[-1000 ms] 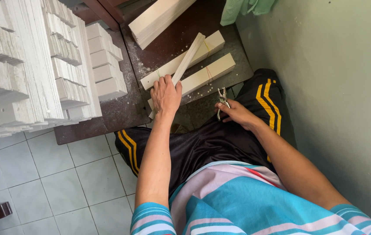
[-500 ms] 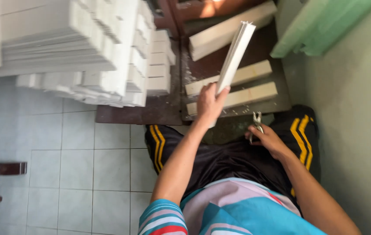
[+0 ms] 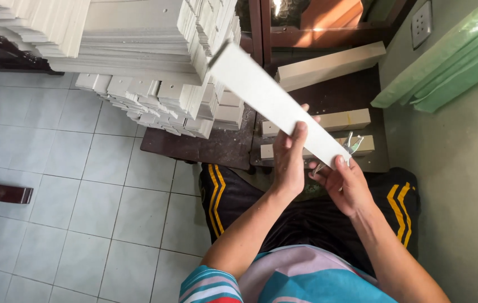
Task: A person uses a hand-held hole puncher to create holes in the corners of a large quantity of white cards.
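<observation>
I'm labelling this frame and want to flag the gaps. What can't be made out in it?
All in the head view:
- Metal tool: mostly hidden behind the white strip and right hand; its kind is unclear.
- Strip's far end: motion-blurred.
- Left hand: palm faces away, so its grip is hidden.
- White slat stacks: cut off by the top edge.
- Green sheets: cut off by the right edge.

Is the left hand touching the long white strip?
Touching. In the head view, the left hand grips the long white strip near its middle, with fingers lying flat on its face.
</observation>
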